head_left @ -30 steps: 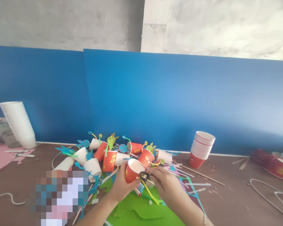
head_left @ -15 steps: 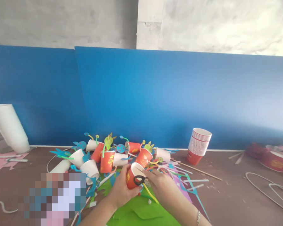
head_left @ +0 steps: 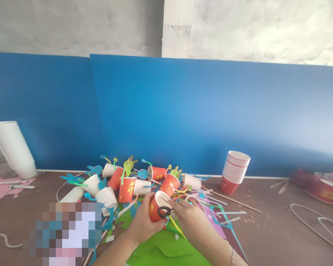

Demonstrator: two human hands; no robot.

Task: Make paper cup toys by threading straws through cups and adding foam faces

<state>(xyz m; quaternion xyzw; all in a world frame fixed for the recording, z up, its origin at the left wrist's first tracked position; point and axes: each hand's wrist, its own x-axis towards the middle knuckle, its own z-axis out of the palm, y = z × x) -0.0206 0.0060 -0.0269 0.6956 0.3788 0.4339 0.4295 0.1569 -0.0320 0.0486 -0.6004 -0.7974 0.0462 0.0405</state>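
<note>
Above green paper (head_left: 166, 253) on a brown tabletop (head_left: 266, 240), the left hand (head_left: 143, 220) wraps a tilted red paper cup (head_left: 154, 207); the right hand (head_left: 190, 218), fingers bent, is at its rim beside a black loop (head_left: 159, 212), grip unclear.

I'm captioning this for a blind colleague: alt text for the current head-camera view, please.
The left hand grips a red paper cup while the right hand is at its rim, near a black loop. Behind sit decorated red and white paper cups, with a stack of cups on the brown table to the right.
</note>
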